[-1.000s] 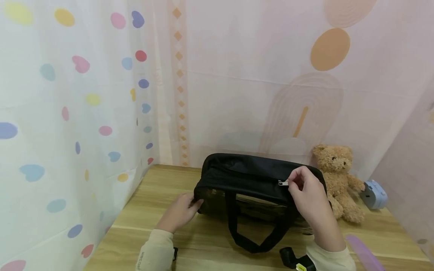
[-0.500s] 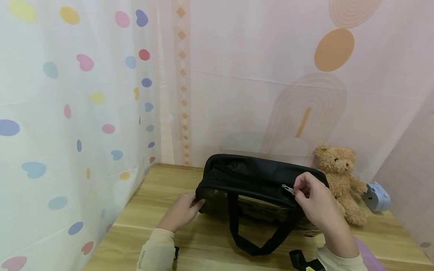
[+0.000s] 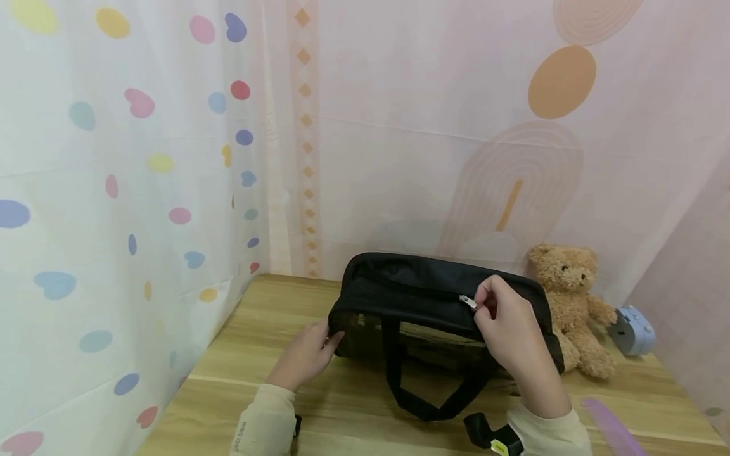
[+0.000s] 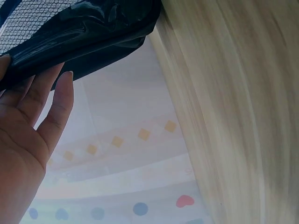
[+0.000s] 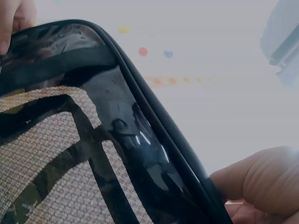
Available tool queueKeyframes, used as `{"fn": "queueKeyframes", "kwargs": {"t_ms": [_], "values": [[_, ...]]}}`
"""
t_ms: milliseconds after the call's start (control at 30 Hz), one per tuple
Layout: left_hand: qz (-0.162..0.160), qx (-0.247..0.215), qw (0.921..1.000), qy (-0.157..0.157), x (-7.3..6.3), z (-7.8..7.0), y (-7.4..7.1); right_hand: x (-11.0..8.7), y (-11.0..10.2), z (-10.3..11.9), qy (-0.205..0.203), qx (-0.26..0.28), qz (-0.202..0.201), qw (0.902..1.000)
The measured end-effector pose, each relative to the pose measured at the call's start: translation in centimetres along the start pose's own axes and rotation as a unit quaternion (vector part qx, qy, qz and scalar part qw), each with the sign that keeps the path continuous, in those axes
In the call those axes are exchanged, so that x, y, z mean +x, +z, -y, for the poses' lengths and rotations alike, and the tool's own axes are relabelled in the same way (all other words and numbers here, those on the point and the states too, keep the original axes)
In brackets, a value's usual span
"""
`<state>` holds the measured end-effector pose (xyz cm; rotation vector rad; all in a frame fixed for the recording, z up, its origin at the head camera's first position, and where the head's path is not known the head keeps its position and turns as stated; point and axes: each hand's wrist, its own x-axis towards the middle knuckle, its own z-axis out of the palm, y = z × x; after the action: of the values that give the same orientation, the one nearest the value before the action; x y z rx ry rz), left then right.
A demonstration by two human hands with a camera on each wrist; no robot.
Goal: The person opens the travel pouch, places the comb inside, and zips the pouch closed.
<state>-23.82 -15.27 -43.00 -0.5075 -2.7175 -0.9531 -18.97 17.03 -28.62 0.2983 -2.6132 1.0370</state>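
A black bag [image 3: 422, 297] with clear panels stands on the table, its strap handle [image 3: 424, 411] drooping over the front. At its left front corner my left hand [image 3: 305, 358] grips the edge; the left wrist view has the thumb on one side of the dark rim [image 4: 84, 51] and the fingers on the other. My right hand [image 3: 510, 326] pinches the metal zipper pull [image 3: 468, 303] on top, toward the right end. In the right wrist view the right thumb [image 5: 261, 175] is beside the bag's piped edge [image 5: 159, 126], and the pull is hidden.
A brown teddy bear [image 3: 570, 310] sits just behind the bag's right end, with a light-blue boxy object [image 3: 633, 330] beside it. A translucent purple strip [image 3: 613, 427] lies at the front right. Patterned curtains [image 3: 399, 139] hang behind the wooden table [image 3: 274, 304].
My right hand first drew slightly right, then came back left and up with the zipper pull. The bag's top has risen a little. My left hand keeps its hold on the corner.
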Motion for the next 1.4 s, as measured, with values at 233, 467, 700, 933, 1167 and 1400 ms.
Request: {"fn": "queueKeyframes", "kwargs": {"t_ms": [233, 467, 700, 933, 1167, 1400], "values": [[-0.015, 0.009, 0.9998, 0.006, 0.0, 0.1, 0.2, 0.8, 0.9, 0.8, -0.021, 0.008, 0.015, 0.9996], [-0.073, -0.019, 0.9957, 0.054, 0.0, 0.1, -0.1, 1.3, 1.3, 1.2, -0.024, 0.010, 0.027, 0.9993], [-0.129, -0.030, 0.9846, 0.114, -0.1, -0.3, -0.4, 1.9, 1.9, 2.1, -0.033, 0.015, 0.045, 0.9983], [-0.153, -0.085, 0.9771, 0.122, -0.2, -0.5, -0.5, 2.4, 2.6, 2.8, -0.038, 0.022, 0.052, 0.9977], [-0.166, -0.075, 0.9748, 0.129, -0.3, -0.4, -0.5, 2.8, 3.3, 3.7, -0.043, 0.027, 0.063, 0.9967], [-0.174, -0.058, 0.9753, 0.123, -0.5, -0.4, -0.6, 3.2, 4.0, 4.4, -0.057, 0.027, 0.067, 0.9958]]}}
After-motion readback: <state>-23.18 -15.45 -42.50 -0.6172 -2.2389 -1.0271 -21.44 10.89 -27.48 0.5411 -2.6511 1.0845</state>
